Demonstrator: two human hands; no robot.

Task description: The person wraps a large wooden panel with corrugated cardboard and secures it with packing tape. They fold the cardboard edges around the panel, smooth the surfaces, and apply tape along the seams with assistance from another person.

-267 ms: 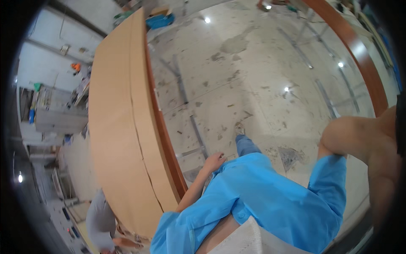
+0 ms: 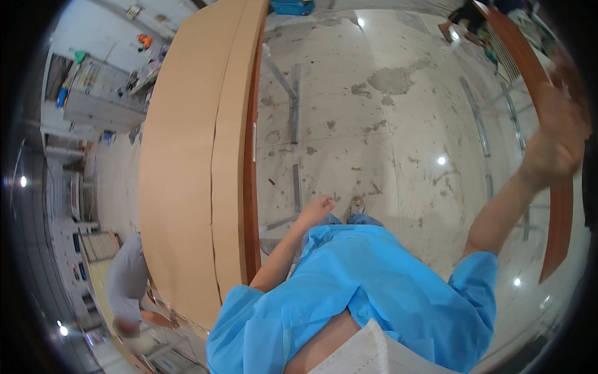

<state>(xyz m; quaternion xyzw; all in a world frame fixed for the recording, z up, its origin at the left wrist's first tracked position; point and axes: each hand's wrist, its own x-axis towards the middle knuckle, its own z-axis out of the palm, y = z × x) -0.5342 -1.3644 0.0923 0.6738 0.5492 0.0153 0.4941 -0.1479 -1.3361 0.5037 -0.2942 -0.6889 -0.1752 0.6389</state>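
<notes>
My left hand (image 2: pixel 319 209) hangs in front of my blue shirt, its fingers loosely curled and apart, with nothing seen in it. Just to its left stands a table or bench with a brown edge (image 2: pixel 250 206), topped by large tan cardboard sheets (image 2: pixel 177 143). My right hand (image 2: pixel 551 146) is raised at the right, smeared by motion. In the picture it overlaps a long reddish-brown panel (image 2: pixel 560 215); whether it touches the panel cannot be told, and its fingers are not clear.
A person in grey (image 2: pixel 126 274) bends beside the cardboard at lower left. Metal legs (image 2: pixel 295 106) stand on the stained pale floor (image 2: pixel 349 149). A blue container (image 2: pixel 293 7) lies far ahead. Another person's legs (image 2: pixel 464 22) show at the far right.
My right hand has swung away from close to the camera, outward over the brown panel. The view has turned, shifting the cardboard and floor to the right. My left hand stays low.
</notes>
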